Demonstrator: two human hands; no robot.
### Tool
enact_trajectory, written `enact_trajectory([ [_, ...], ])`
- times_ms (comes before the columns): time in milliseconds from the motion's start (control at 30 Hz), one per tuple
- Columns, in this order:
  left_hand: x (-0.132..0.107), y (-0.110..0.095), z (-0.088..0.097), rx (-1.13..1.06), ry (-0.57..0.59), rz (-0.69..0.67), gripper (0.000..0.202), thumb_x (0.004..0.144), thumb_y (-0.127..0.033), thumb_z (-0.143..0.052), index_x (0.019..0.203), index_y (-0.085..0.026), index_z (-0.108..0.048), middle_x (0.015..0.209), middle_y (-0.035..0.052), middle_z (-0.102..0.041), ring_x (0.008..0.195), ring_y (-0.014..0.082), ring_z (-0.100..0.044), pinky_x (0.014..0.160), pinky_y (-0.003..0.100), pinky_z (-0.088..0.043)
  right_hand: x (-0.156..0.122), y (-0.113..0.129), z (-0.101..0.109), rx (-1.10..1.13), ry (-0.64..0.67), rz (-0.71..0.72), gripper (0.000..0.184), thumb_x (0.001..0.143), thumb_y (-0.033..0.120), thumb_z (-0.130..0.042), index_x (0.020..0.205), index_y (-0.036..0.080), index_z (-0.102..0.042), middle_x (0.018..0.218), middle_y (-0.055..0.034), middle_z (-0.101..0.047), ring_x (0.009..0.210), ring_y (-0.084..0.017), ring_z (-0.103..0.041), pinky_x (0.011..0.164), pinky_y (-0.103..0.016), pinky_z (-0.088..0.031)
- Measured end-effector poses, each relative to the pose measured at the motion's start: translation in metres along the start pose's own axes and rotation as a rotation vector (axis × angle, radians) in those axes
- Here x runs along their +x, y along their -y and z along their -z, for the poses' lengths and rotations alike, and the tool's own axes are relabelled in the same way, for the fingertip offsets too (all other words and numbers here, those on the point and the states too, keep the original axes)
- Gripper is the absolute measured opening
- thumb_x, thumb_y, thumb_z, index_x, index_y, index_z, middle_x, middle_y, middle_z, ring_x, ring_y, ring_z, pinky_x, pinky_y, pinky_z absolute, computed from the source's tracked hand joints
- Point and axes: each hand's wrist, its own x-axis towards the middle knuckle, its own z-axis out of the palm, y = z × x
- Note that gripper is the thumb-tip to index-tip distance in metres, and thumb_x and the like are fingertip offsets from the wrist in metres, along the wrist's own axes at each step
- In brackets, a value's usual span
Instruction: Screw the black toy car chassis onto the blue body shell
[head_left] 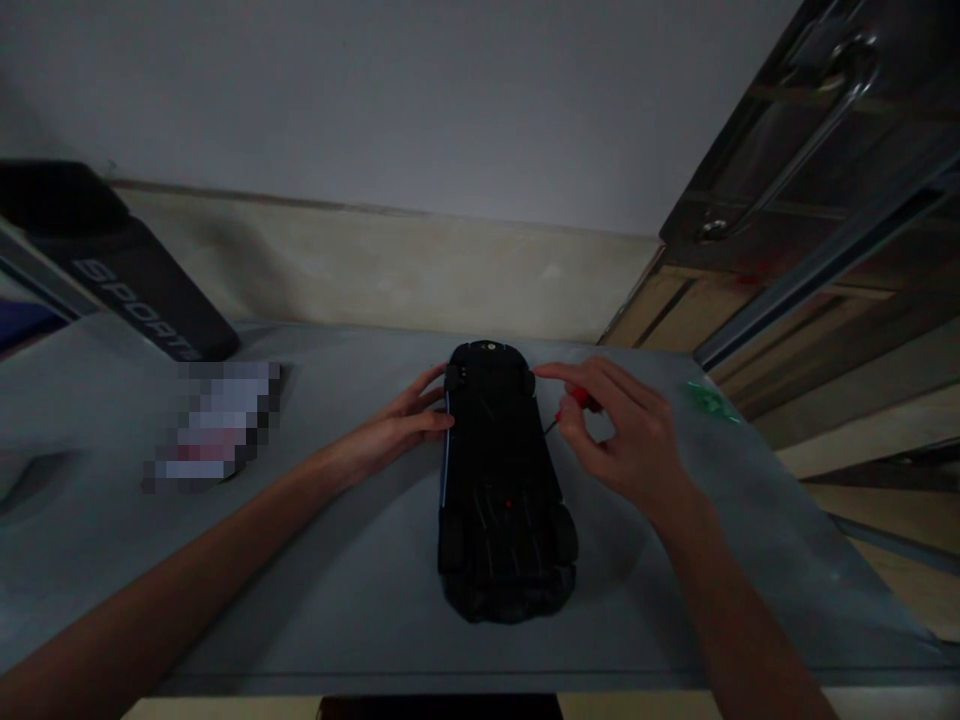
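Note:
A black toy car (499,450) lies upside down on the grey table, its underside and wheels facing up. My left hand (409,420) grips the car's left side near its far end, thumb on the edge and fingers around the side. A small screwdriver (576,396) with a red handle and thin dark shaft is pinched between the thumb and fingers of my right hand (622,425). The shaft points down and left beside the car. My right index finger reaches out to the car's far right wheel (529,382).
A dark box lettered "SPORT" (135,285) stands at the left by the wall. A blurred-out flat item (217,420) lies in front of it. Green crumpled plastic (711,401) sits at the right. A door with a metal handle (795,150) is beyond the table's right edge.

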Motion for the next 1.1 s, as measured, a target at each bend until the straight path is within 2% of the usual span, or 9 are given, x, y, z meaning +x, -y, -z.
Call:
enact_trajectory([
  [167, 0.0, 0.001, 0.002, 0.003, 0.009, -0.01, 0.097, 0.089, -0.029, -0.093, 0.174, -0.044, -0.05, 0.181, 0.0081, -0.051, 0.156, 0.0396, -0.058, 0.126, 0.052, -0.048, -0.002, 0.0, -0.002, 0.003, -0.013, -0.07, 0.026, 0.109, 0.017, -0.065, 0.121, 0.03, -0.084, 0.073, 0.0041, -0.072, 0.054, -0.013, -0.058, 0.061, -0.028, -0.057],
  [267, 0.001, 0.001, 0.002, 0.004, 0.015, -0.009, 0.096, 0.09, -0.029, -0.093, 0.174, -0.044, -0.05, 0.179, 0.0085, -0.053, 0.156, 0.039, -0.058, 0.126, 0.053, -0.048, -0.005, 0.0, -0.002, -0.024, -0.065, -0.069, 0.027, 0.109, 0.019, -0.068, 0.125, 0.032, -0.086, 0.065, 0.0067, -0.069, 0.046, -0.012, -0.051, 0.057, -0.028, -0.055],
  [333, 0.001, 0.001, 0.002, 0.008, 0.003, 0.001, 0.096, 0.089, -0.029, -0.094, 0.174, -0.045, -0.051, 0.182, 0.0071, -0.051, 0.159, 0.0394, -0.055, 0.128, 0.054, -0.047, -0.006, 0.001, -0.001, -0.013, -0.067, -0.047, 0.034, 0.109, 0.018, -0.064, 0.131, 0.031, -0.085, 0.066, 0.0056, -0.07, 0.048, -0.013, -0.054, 0.057, -0.029, -0.054],
  [500, 0.0, 0.0, 0.002, 0.005, 0.007, -0.001, 0.093, 0.09, -0.03, -0.094, 0.172, -0.046, -0.053, 0.184, 0.0059, -0.049, 0.162, 0.0406, -0.053, 0.128, 0.054, -0.047, 0.0, 0.002, 0.003, 0.063, 0.0, 0.0, 0.049, 0.105, 0.013, -0.054, 0.143, 0.027, -0.081, 0.084, -0.0018, -0.077, 0.07, -0.019, -0.07, 0.067, -0.033, -0.06],
  [600, 0.001, 0.0, 0.002, 0.007, 0.012, -0.008, 0.095, 0.089, -0.031, -0.094, 0.173, -0.046, -0.052, 0.184, 0.0065, -0.049, 0.16, 0.0404, -0.055, 0.127, 0.054, -0.049, 0.003, 0.003, 0.006, 0.122, 0.052, -0.037, 0.046, 0.107, 0.012, -0.056, 0.142, 0.029, -0.081, 0.087, -0.0002, -0.078, 0.068, -0.017, -0.068, 0.069, -0.032, -0.061],
  [767, 0.001, 0.0, 0.001, 0.025, -0.009, 0.004, 0.099, 0.086, -0.033, -0.096, 0.174, -0.045, -0.051, 0.179, 0.0079, -0.053, 0.158, 0.041, -0.057, 0.126, 0.054, -0.048, 0.0, -0.002, 0.011, 0.126, 0.115, -0.124, 0.035, 0.111, 0.018, -0.061, 0.135, 0.031, -0.083, 0.089, 0.0019, -0.082, 0.059, -0.013, -0.064, 0.064, -0.028, -0.059],
  [967, 0.001, 0.0, 0.002, 0.038, -0.011, -0.002, 0.099, 0.087, -0.034, -0.095, 0.175, -0.044, -0.05, 0.179, 0.008, -0.055, 0.16, 0.0412, -0.054, 0.128, 0.054, -0.047, -0.006, -0.004, 0.005, 0.023, 0.065, -0.194, 0.034, 0.113, 0.031, -0.068, 0.144, 0.031, -0.08, 0.067, 0.0065, -0.064, 0.052, -0.014, -0.056, 0.063, -0.028, -0.055],
  [1100, 0.001, 0.001, 0.003, 0.025, 0.01, -0.012, 0.098, 0.088, -0.033, -0.094, 0.174, -0.043, -0.05, 0.177, 0.0071, -0.057, 0.16, 0.0407, -0.055, 0.128, 0.054, -0.046, -0.004, 0.002, 0.007, 0.013, 0.098, -0.176, 0.041, 0.114, 0.025, -0.054, 0.149, 0.027, -0.076, 0.073, 0.0031, -0.067, 0.059, -0.017, -0.062, 0.066, -0.031, -0.055],
])
